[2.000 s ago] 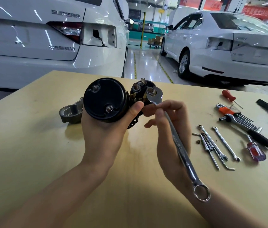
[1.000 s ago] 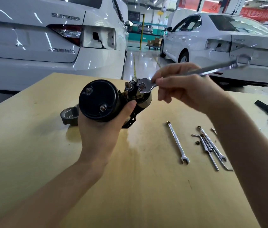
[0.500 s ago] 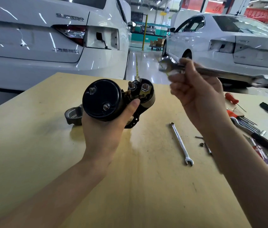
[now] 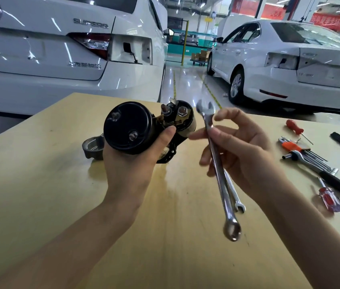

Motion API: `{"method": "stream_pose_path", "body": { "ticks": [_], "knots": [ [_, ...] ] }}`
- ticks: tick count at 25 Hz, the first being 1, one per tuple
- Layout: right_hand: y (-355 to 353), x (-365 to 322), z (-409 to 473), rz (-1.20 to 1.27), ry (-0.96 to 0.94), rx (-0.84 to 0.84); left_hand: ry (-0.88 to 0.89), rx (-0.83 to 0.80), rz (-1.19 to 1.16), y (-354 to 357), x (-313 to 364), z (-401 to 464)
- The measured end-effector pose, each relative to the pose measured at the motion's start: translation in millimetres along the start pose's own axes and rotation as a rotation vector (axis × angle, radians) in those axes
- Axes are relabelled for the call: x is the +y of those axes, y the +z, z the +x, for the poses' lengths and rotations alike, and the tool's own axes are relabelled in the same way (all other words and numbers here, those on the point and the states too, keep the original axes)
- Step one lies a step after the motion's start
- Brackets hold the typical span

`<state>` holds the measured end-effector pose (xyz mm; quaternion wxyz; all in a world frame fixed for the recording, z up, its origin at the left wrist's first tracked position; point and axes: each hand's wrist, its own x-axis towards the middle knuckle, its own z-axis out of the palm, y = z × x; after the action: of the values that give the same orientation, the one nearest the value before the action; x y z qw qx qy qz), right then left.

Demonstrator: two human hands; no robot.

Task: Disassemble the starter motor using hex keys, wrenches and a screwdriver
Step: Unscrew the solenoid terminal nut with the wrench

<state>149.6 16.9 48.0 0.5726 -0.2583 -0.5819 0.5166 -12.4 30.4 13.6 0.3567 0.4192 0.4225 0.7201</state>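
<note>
One starter motor (image 4: 135,128), held up above the desk (image 4: 39,195) by the left hand (image 4: 131,163), fingers wrapped round the underside, thumb laid along the right flank of the black round end cap. End cap faces the camera; two screw heads show on it. Solenoid sits at the motor's right side, with two threaded terminals visible on its face. Grey cast nose housing pokes out behind the left hand, low, near the desk surface; contact with the desk cannot be told.

Right hand (image 4: 240,151) grips one long combination wrench (image 4: 219,170) mid-shaft, thumb across the front, fingers loosely spread. Open-end head points up, just right of the solenoid and not touching it. Ring end hangs down toward the camera.

On the desk, one smaller open-end wrench (image 4: 235,195) lies partly behind the held wrench, its forked end showing.

Right side of the desk, tools well apart from the motor:
- one hex key set (image 4: 302,150) in an orange holder
- one ratchet handle (image 4: 319,172) with black grip
- two screwdrivers: one with a red handle (image 4: 293,127) at the far side, one with a red-and-clear handle (image 4: 330,199) nearer
- dark tools at the right edge, cut off, kind unclear

Behind the desk: two white cars (image 4: 60,49), rear ends toward the camera, on a glossy shop floor.
</note>
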Motion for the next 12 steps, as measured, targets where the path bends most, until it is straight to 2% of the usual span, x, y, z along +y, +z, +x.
{"method": "stream_pose_path", "body": {
  "ticks": [4,12],
  "knots": [
    [10,1,-5,-0.125,-0.018,0.014,-0.005,-0.016,0.021,-1,-2,-1],
    [27,12,-5,-0.219,0.041,0.096,0.045,-0.033,-0.012,1,-3,-2]
  ]
}}
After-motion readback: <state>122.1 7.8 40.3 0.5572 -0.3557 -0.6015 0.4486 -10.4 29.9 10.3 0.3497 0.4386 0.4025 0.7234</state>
